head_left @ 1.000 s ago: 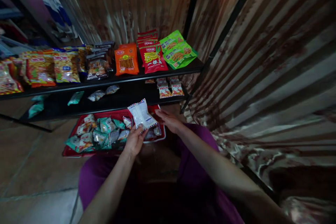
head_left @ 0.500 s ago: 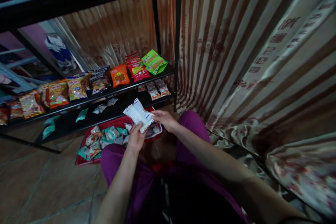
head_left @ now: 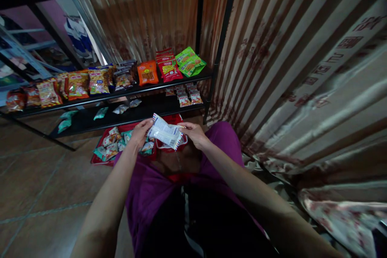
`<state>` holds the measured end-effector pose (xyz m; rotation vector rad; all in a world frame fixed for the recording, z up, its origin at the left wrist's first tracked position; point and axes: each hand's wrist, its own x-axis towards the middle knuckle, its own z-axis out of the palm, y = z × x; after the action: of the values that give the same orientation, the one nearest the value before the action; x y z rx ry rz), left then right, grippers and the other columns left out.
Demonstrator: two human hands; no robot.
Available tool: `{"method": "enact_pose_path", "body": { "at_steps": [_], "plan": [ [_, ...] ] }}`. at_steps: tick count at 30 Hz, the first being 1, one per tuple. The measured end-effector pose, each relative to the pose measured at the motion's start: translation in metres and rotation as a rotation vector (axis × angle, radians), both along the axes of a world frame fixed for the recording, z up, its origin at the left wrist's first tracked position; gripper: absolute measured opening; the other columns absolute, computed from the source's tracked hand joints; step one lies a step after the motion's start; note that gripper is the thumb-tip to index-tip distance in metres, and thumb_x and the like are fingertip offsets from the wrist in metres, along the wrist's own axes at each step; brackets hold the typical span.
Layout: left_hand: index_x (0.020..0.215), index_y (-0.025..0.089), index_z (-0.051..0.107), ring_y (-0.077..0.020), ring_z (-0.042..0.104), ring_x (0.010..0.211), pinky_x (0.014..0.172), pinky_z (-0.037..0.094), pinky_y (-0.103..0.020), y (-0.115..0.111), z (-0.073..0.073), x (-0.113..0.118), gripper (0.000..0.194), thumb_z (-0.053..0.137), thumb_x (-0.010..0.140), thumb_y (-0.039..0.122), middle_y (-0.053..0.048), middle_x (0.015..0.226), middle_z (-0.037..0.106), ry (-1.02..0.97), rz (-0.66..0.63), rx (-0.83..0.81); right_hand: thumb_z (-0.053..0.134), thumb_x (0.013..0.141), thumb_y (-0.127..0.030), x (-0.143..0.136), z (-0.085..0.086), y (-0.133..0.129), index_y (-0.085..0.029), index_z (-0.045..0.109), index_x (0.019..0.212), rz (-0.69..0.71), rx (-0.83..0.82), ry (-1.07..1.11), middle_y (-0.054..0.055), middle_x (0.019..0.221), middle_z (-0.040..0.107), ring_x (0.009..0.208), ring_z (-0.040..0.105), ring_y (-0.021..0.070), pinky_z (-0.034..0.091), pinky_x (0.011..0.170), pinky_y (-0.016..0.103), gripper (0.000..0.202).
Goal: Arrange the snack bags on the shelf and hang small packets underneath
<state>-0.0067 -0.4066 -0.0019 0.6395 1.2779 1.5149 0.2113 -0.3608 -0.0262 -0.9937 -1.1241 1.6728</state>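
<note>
A white snack packet (head_left: 165, 132) with striped ends and a printed back is stretched between my two hands, above a red basket (head_left: 101, 163). My left hand (head_left: 140, 132) pinches its upper left corner. At the right end, my right hand (head_left: 195, 134) grips the packet's edge between thumb and fingers. Under my left wrist, the basket's left part holds several small snack bags (head_left: 111, 145) in teal, white and orange. The packet hides some of the basket's right part.
A black shelf rack (head_left: 145, 88) stands in front, its upper board lined with snack bags such as an orange bag (head_left: 147, 73) and a green bag (head_left: 190, 62). Small packets (head_left: 190, 94) lie on the lower board. A striped curtain (head_left: 272, 68) hangs on the right.
My left hand has shifted from the packet's lower edge to its upper left corner. The packet has turned, with its printed back toward me. The camera view has shifted too.
</note>
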Motion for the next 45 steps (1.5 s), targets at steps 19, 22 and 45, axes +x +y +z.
{"method": "enact_pose_path", "body": {
  "at_steps": [19, 22, 45],
  "plan": [
    [0.067, 0.015, 0.065, -0.0074, 0.05, 0.051, 0.051, 0.039, -0.02, 0.007, -0.024, 0.02, 0.038, 0.084, 0.04, 0.034, 0.004, 0.057, 0.06, 0.012, 0.221, -0.018, 0.078, 0.062, -0.024, 0.002, -0.014, 0.001, -0.017, 0.071, 0.072, -0.164, -0.139, -0.017, 0.002, 0.065, 0.069, 0.054, 0.058, 0.0099, 0.047, 0.052, 0.021, 0.014],
    [0.067, 0.014, 0.064, -0.0079, 0.05, 0.05, 0.05, 0.039, -0.021, 0.013, -0.024, 0.021, 0.04, 0.085, 0.039, 0.035, 0.003, 0.056, 0.06, -0.014, 0.222, -0.039, 0.078, 0.061, -0.026, -0.002, -0.018, 0.003, -0.017, 0.07, 0.071, -0.171, -0.176, 0.006, 0.003, 0.068, 0.071, 0.057, 0.062, 0.0114, 0.049, 0.053, 0.022, 0.015],
    [0.102, 0.023, 0.057, -0.0145, 0.066, 0.076, 0.071, 0.052, -0.028, 0.04, -0.048, 0.062, 0.046, 0.079, 0.061, 0.023, -0.001, 0.089, 0.068, -0.296, -0.031, -0.097, 0.077, 0.063, -0.025, -0.014, -0.045, 0.034, -0.023, 0.06, 0.078, -0.312, -0.349, 0.11, 0.0, 0.072, 0.069, 0.065, 0.066, 0.0121, 0.057, 0.065, 0.024, 0.023]
  ]
}}
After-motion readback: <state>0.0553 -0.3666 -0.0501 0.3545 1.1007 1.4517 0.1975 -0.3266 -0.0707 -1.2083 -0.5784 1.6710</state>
